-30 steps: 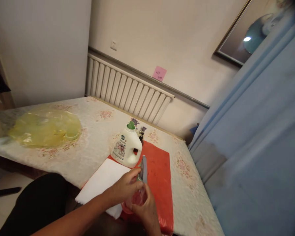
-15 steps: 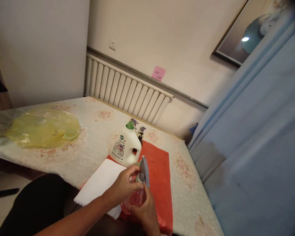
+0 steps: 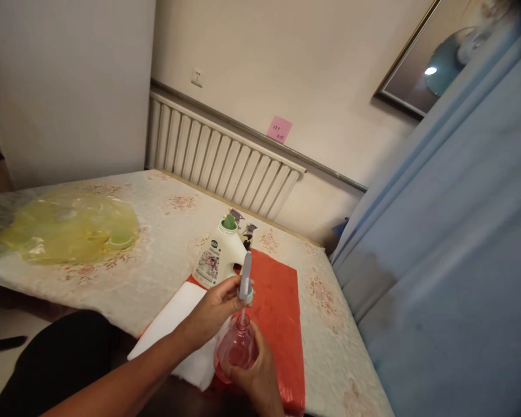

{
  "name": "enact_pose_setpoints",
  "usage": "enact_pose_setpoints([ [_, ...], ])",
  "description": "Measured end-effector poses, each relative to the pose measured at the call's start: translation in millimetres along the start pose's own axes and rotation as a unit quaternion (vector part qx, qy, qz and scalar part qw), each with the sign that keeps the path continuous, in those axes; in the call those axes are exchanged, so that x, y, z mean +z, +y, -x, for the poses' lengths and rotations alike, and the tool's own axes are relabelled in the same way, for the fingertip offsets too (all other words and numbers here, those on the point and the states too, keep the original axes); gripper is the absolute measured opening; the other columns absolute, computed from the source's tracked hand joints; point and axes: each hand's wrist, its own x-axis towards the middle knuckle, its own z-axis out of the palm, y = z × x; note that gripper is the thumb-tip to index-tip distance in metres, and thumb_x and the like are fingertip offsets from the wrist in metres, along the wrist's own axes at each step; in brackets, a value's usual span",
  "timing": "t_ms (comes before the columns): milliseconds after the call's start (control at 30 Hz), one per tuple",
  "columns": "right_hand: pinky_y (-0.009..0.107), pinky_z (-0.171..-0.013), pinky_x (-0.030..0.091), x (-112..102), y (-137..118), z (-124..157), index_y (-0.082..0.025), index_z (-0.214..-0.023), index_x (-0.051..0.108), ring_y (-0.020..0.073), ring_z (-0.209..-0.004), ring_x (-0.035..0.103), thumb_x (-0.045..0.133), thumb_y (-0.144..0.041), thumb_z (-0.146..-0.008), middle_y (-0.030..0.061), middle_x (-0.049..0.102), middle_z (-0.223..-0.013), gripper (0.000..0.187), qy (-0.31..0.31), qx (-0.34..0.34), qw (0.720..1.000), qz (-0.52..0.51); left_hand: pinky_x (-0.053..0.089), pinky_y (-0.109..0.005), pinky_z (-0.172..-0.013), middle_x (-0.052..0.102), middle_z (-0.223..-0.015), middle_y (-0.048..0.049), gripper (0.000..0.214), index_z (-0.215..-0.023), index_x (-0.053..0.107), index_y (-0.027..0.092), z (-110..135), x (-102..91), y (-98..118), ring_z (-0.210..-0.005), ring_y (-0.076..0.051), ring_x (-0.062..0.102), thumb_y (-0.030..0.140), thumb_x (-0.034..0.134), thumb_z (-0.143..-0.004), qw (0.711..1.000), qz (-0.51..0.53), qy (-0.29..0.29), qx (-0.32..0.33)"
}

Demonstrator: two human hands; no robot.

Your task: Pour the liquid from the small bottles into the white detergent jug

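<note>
The left hand (image 3: 217, 307) fingers pinch the grey spray head (image 3: 245, 278) above the pink bottle (image 3: 237, 350) gripped by the right hand (image 3: 258, 379), just before the white detergent jug (image 3: 219, 258), its label unreadable.

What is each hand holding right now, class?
Left hand: closed on the sprayer head, lifted above the bottle's neck.
Right hand: closed around the pink bottle.

Nothing I can read: the pink note (image 3: 279, 129) at 12 o'clock bears scrawled digits, and the jug (image 3: 219, 258) label is blurred.
</note>
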Motion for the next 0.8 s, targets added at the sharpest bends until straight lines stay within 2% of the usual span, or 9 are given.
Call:
enact_pose_setpoints([
  [133,0.037,-0.101,0.052,-3.2,-11.0,-3.2,-0.016,-0.128,0.06,0.0303,-0.117,0.065,0.079,-0.016,-0.048,0.0119,0.069,-0.127,0.082,-0.005,0.017,0.999,0.029,0.046,-0.028,-0.069,0.069,-0.102,-0.006,0.041,-0.113,0.065,0.019,-6.8,-11.4,9.4,-0.08,-0.018,0.062,0.043,0.072,-0.081,1.0,0.017,0.01,0.024],
  [200,0.038,-0.101,0.052,-3.4,-15.4,-4.9,-0.015,-0.128,0.061,0.0313,-0.117,0.064,0.078,-0.016,-0.048,0.013,0.068,-0.127,0.082,0.0,0.02,0.999,0.041,0.047,-0.029,-0.069,0.068,-0.104,-0.0067,0.042,-0.117,0.063,0.019,-9.1,-16.6,11.3,-0.078,-0.017,0.063,0.043,0.07,-0.083,0.999,0.024,0.007,0.043],
  [367,0.044,-0.103,0.051,-2.1,-23.0,-10.9,-0.02,-0.127,0.062,0.0353,-0.12,0.063,0.079,-0.016,-0.046,0.0111,0.068,-0.129,0.083,0.005,0.031,0.998,0.048,0.052,-0.031,-0.071,0.069,-0.093,-0.0044,0.038,-0.117,0.063,0.018,-13.0,-32.7,5.9,-0.072,-0.016,0.063,0.04,0.069,-0.086,0.999,0.011,-0.049,0.019],
  [500,0.044,-0.101,0.052,0.6,-35.6,-17.9,-0.017,-0.126,0.062,0.0358,-0.118,0.064,0.079,-0.017,-0.048,0.0132,0.068,-0.127,0.08,0.007,0.024,0.999,0.046,0.055,-0.032,-0.076,0.07,-0.099,-0.0059,0.038,-0.119,0.063,0.019,-15.5,-50.4,-1.2,-0.082,-0.019,0.067,0.039,0.068,-0.087,0.998,0.047,0.001,0.05],
  [567,0.044,-0.1,0.052,3.1,-41.6,-21.6,-0.017,-0.125,0.063,0.0355,-0.117,0.064,0.08,-0.017,-0.049,0.0132,0.069,-0.125,0.078,0.002,0.016,0.999,0.04,0.056,-0.032,-0.075,0.071,-0.099,-0.0061,0.038,-0.119,0.063,0.018,-17.0,-59.2,-5.2,-0.081,-0.019,0.068,0.038,0.069,-0.087,0.997,0.069,-0.016,0.023],
  [633,0.042,-0.099,0.053,5.3,-43.6,-25.4,-0.018,-0.125,0.063,0.0343,-0.115,0.066,0.08,-0.017,-0.051,0.0118,0.07,-0.124,0.076,-0.012,0.014,0.999,0.03,0.057,-0.031,-0.073,0.071,-0.096,-0.0055,0.035,-0.116,0.065,0.017,-20.4,-69.9,-10.2,-0.077,-0.018,0.069,0.036,0.07,-0.087,0.992,0.127,-0.023,0.005],
  [667,0.042,-0.099,0.053,5.6,-42.7,-27.3,-0.019,-0.125,0.063,0.0336,-0.114,0.066,0.08,-0.016,-0.051,0.011,0.071,-0.123,0.075,-0.017,0.016,0.999,0.026,0.058,-0.03,-0.073,0.071,-0.097,-0.0057,0.033,-0.115,0.065,0.018,-23.4,-76.9,-13.1,-0.079,-0.018,0.069,0.034,0.07,-0.088,0.984,0.175,-0.006,0.013],
  [733,0.041,-0.099,0.053,4.0,-38.0,-31.8,-0.019,-0.125,0.063,0.0331,-0.114,0.066,0.08,-0.016,-0.051,0.0103,0.071,-0.123,0.076,-0.019,0.03,0.999,0.023,0.059,-0.028,-0.073,0.072,-0.101,-0.0068,0.029,-0.113,0.066,0.018,-31.7,-95.3,-19.9,-0.086,-0.019,0.069,0.031,0.07,-0.088,0.958,0.282,0.039,0.036],
  [800,0.041,-0.1,0.053,-1.5,-33.0,-38.0,-0.019,-0.126,0.063,0.0334,-0.116,0.065,0.08,-0.017,-0.05,0.0108,0.07,-0.125,0.078,-0.002,0.046,0.999,0.028,0.06,-0.026,-0.074,0.073,-0.1,-0.0063,0.028,-0.112,0.066,0.019,-41.1,-118.1,-29.6,-0.088,-0.018,0.07,0.026,0.073,-0.086,0.928,0.367,0.054,0.029],
])
